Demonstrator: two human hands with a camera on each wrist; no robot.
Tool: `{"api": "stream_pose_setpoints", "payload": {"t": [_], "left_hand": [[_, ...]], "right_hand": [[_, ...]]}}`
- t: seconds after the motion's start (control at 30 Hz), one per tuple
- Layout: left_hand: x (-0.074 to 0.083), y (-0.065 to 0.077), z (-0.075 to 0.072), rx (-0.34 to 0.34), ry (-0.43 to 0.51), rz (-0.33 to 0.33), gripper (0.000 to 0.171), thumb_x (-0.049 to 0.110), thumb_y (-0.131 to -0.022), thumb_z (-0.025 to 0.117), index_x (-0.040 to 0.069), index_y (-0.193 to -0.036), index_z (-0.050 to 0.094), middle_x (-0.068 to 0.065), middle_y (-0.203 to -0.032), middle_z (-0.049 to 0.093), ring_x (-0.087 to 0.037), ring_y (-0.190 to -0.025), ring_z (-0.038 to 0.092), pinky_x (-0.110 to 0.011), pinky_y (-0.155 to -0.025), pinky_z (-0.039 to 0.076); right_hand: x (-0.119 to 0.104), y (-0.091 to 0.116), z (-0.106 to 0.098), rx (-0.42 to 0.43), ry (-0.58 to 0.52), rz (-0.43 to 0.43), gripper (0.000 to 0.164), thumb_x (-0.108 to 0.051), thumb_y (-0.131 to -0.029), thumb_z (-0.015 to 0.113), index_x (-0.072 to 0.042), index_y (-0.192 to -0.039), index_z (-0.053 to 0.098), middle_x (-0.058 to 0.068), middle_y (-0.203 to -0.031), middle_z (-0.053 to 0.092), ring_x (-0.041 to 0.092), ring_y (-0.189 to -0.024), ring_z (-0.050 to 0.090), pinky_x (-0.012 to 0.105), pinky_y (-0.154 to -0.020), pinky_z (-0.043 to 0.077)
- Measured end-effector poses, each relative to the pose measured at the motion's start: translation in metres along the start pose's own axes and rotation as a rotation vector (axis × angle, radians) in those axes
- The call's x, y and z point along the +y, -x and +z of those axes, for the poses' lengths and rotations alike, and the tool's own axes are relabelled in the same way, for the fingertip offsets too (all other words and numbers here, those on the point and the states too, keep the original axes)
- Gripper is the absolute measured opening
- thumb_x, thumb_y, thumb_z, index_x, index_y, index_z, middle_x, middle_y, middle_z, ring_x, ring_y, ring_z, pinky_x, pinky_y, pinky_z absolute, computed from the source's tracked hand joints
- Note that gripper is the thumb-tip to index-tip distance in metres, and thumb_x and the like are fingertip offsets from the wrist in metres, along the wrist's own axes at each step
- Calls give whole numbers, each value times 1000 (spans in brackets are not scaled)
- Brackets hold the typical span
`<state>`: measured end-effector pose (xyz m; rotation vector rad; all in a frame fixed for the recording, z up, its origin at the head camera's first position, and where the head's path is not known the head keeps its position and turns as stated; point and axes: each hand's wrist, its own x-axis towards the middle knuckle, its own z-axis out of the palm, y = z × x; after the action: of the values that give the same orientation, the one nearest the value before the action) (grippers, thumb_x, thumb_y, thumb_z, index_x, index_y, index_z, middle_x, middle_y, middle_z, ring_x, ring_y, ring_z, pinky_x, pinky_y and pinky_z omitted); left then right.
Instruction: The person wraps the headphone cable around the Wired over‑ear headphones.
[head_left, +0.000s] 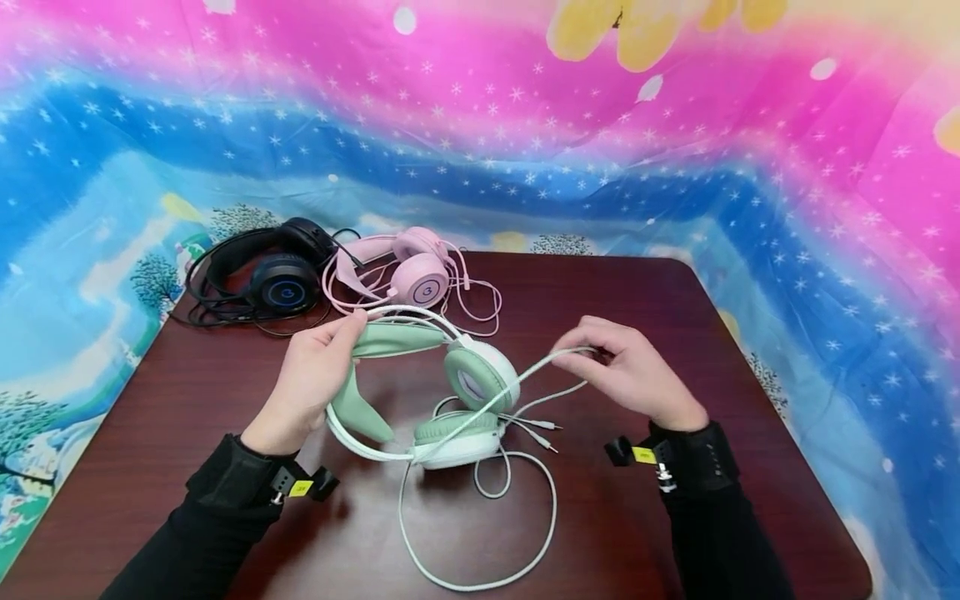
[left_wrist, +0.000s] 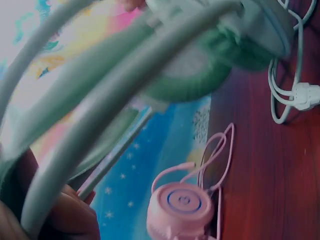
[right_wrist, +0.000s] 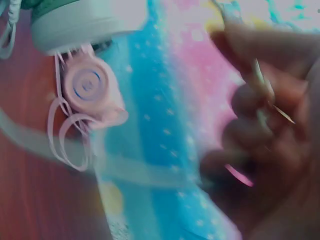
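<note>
A green and white headset (head_left: 461,450) is tilted over the middle of the table in the head view. My left hand (head_left: 311,379) grips its headband, thumb and fingers at the green padding; close up, the white band (left_wrist: 112,97) crosses the left wrist view. To the right, my right hand (head_left: 626,367) holds the headset's pale green cable (head_left: 536,365) between thumb and curled fingers. From there the cable runs across the ear cups. Two plug ends (head_left: 543,435) stick out beside the lower ear cup, and a cable loop (head_left: 553,508) hangs in front.
Behind the left hand lie a black headset (head_left: 281,287) and a pink headset (head_left: 422,279), their cables loosely looped. All are on a dark red-brown table (head_left: 615,542). A colourful printed cloth (head_left: 480,125) surrounds the table's back and sides.
</note>
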<state>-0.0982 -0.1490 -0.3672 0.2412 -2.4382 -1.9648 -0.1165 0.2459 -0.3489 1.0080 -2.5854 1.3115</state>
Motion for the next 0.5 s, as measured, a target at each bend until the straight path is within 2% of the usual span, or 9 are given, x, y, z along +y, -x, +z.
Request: {"api": "stream_pose_setpoints", "payload": {"t": [0.13, 0.2, 0.3, 0.37, 0.43, 0.5], "left_hand": [[-4, 4, 10, -132, 30, -4, 47, 45, -115, 56, 11, -139, 76, 14, -95, 75, -7, -78, 58, -22, -68, 47], [-6, 6, 16, -206, 68, -22, 43, 43, -115, 56, 8, -128, 77, 10, -85, 69, -7, -69, 54, -21, -61, 43], [-8, 11, 21, -288, 166, -86, 41, 43, -115, 55, 8, -104, 73, 6, -71, 54, -7, -59, 46, -20, -53, 36], [-9, 13, 21, -331, 252, -130, 43, 46, -115, 55, 11, -94, 66, 7, -66, 43, -6, -53, 40, -19, -49, 31], [-9, 14, 20, -360, 341, -166, 45, 50, -115, 54, 13, -91, 63, 7, -63, 38, -6, -50, 34, -20, -47, 28], [-9, 15, 19, -392, 429, -187, 46, 51, -115, 53, 13, -91, 61, 8, -63, 32, -7, -49, 27, -21, -48, 24]], "right_hand": [[4, -19, 25, 144, 62, -58, 19, -11, -101, 81, -27, -110, 83, -11, -90, 65, 8, -77, 50, 25, -70, 41], [7, -25, 35, 173, 79, -85, 19, -10, -100, 81, -25, -111, 84, -10, -92, 66, 7, -79, 52, 24, -71, 42], [14, -30, 47, 167, 98, -85, 20, -11, -102, 79, -25, -116, 84, -10, -91, 63, 7, -79, 50, 24, -71, 42], [18, -31, 53, 148, 101, -61, 21, -12, -105, 76, -24, -120, 84, -9, -90, 62, 8, -79, 49, 26, -72, 41], [21, -30, 56, 125, 97, -24, 22, -15, -108, 72, -25, -124, 83, -7, -90, 62, 8, -79, 49, 28, -73, 41], [24, -29, 59, 98, 65, 19, 23, -17, -111, 68, -24, -128, 81, -4, -97, 70, 7, -86, 57, 26, -78, 46]]}}
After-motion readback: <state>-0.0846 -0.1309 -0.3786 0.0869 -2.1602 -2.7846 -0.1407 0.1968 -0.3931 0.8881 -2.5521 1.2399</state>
